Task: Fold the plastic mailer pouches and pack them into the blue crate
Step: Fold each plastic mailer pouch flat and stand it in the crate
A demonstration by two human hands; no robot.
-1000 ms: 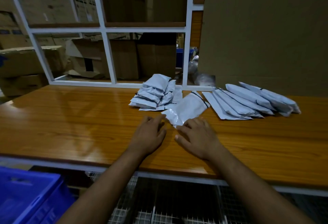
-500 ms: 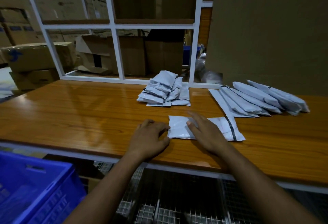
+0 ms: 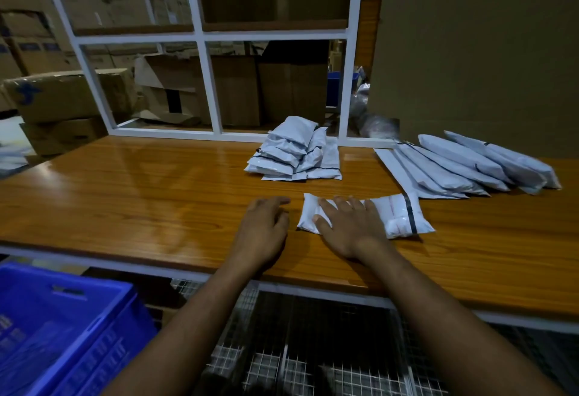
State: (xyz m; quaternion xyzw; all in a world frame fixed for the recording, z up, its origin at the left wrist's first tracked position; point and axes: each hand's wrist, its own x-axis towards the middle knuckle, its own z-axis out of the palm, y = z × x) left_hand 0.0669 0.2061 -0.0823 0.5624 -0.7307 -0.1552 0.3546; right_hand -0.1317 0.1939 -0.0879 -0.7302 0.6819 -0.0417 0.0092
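Note:
A white mailer pouch [image 3: 398, 215] with a dark strip lies flat and lengthwise on the wooden table [image 3: 141, 195]. My right hand [image 3: 347, 226] lies on its left half with straight fingers pressing down. Just left of the pouch, my left hand [image 3: 263, 226] rests on the table, fingers loosely bent, holding nothing. A heap of folded pouches [image 3: 294, 154] sits behind, near the white frame. Several unfolded long pouches [image 3: 463, 163] fan out at the right. The blue crate [image 3: 62, 330] stands below the table at lower left.
A white metal frame [image 3: 203, 88] rises at the table's back edge, with cardboard boxes [image 3: 69, 94] behind it. A large brown cardboard sheet [image 3: 476, 51] stands at the back right. A wire mesh rack [image 3: 313, 348] runs under the table's front edge.
The pouch came from near the folded heap to the table's front and now lies flat sideways. My right hand moved onto it; my left hand drew off to its left.

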